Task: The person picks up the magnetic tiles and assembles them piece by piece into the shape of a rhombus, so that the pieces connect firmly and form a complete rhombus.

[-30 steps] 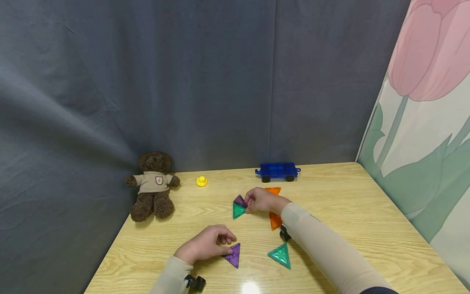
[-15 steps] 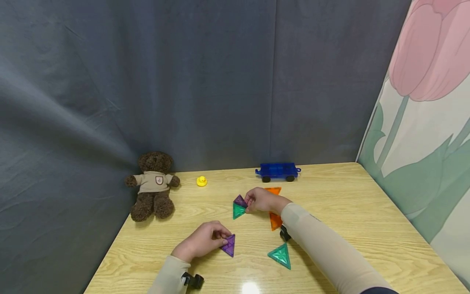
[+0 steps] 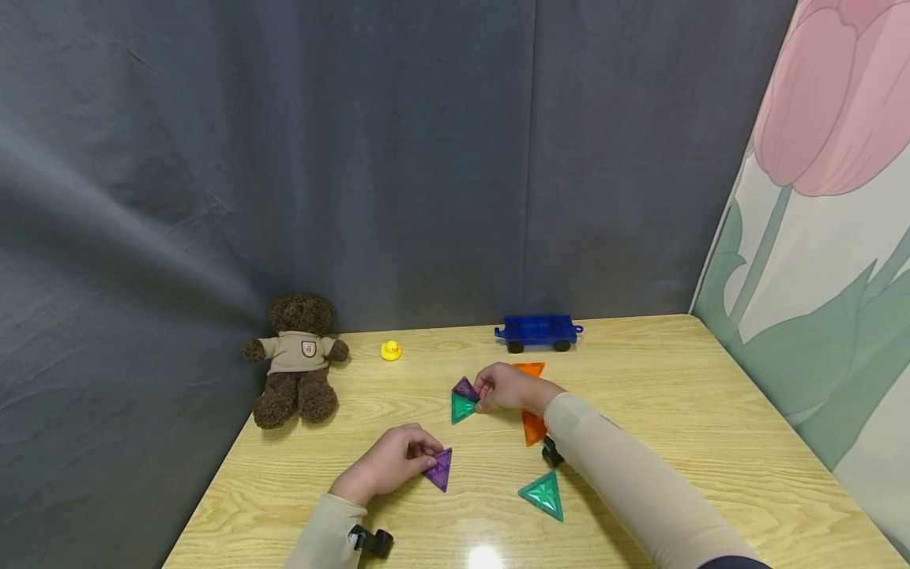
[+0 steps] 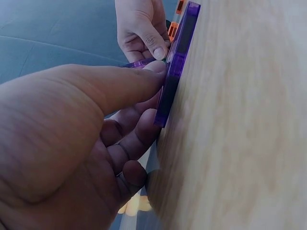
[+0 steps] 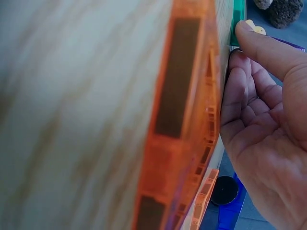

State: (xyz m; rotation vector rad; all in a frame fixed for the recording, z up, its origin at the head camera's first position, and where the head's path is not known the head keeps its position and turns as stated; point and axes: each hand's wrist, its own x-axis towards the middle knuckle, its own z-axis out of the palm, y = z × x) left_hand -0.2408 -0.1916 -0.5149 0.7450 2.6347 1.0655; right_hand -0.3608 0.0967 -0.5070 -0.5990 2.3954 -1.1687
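My left hand [image 3: 391, 462] pinches a purple triangular magnetic tile [image 3: 439, 471] between thumb and fingers, low over the table. In the left wrist view, this purple tile [image 4: 178, 67] is seen edge-on, tilted, with the thumb on its face. Farther off, my right hand [image 3: 508, 387] holds a green triangular magnetic tile [image 3: 462, 408] by its right corner. A dark purple tile [image 3: 465, 387] adjoins the green one's upper edge and stands raised, its right side partly hidden by my fingers. The right wrist view has my thumb pressed on the green tile [image 5: 237, 21].
Orange tiles [image 3: 533, 428] lie under and beside my right wrist, partly covered. A second green triangle [image 3: 546, 495] lies nearer. Along the back stand a blue wheeled wagon [image 3: 539, 330], a yellow duck [image 3: 390, 351] and a brown teddy bear [image 3: 298, 359]. A dark curtain [image 3: 398, 158] hangs behind.
My left hand has taken the purple tile away from me and slightly left, turning it a little. The right hand stays on the green tile.
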